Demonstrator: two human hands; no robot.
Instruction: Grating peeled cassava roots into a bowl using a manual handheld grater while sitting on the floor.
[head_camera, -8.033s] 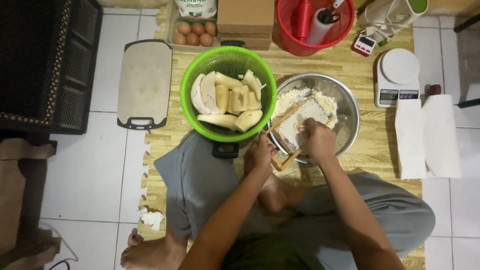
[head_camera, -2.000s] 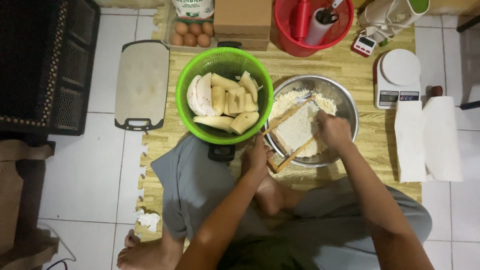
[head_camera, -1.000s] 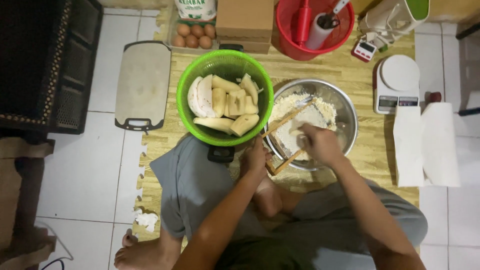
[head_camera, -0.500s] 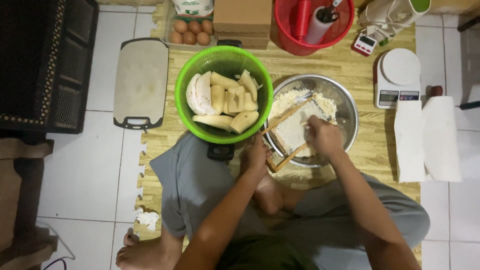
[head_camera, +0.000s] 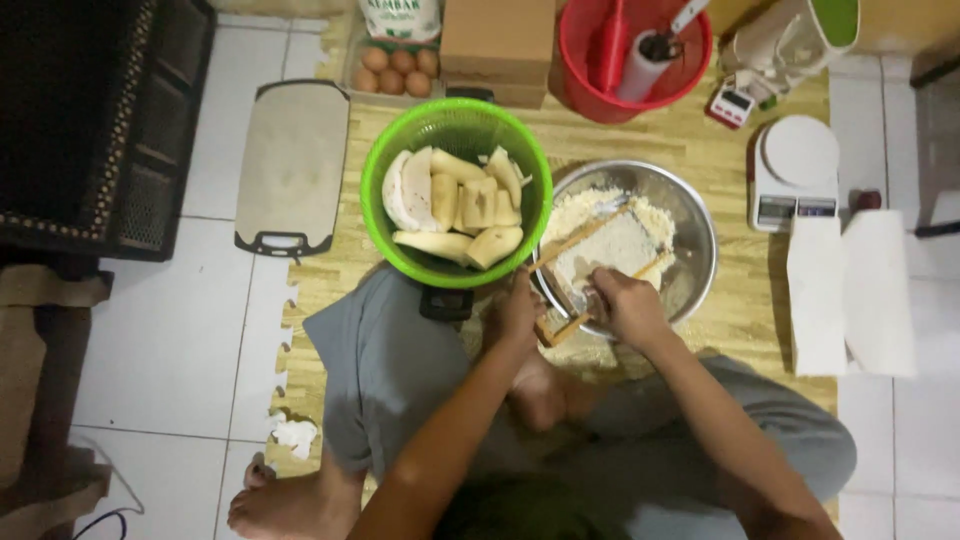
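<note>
Where tiles end, wooden mat

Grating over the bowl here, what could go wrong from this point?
1. The right hand rubs a small, mostly hidden piece on the grater; fingertips look close to the surface and might get scraped.
2. The grater leans on the steel bowl rim, steadied only by the left hand; it could slip.
3. The green basket touches the bowl, so a jolt may shove it.
</note>
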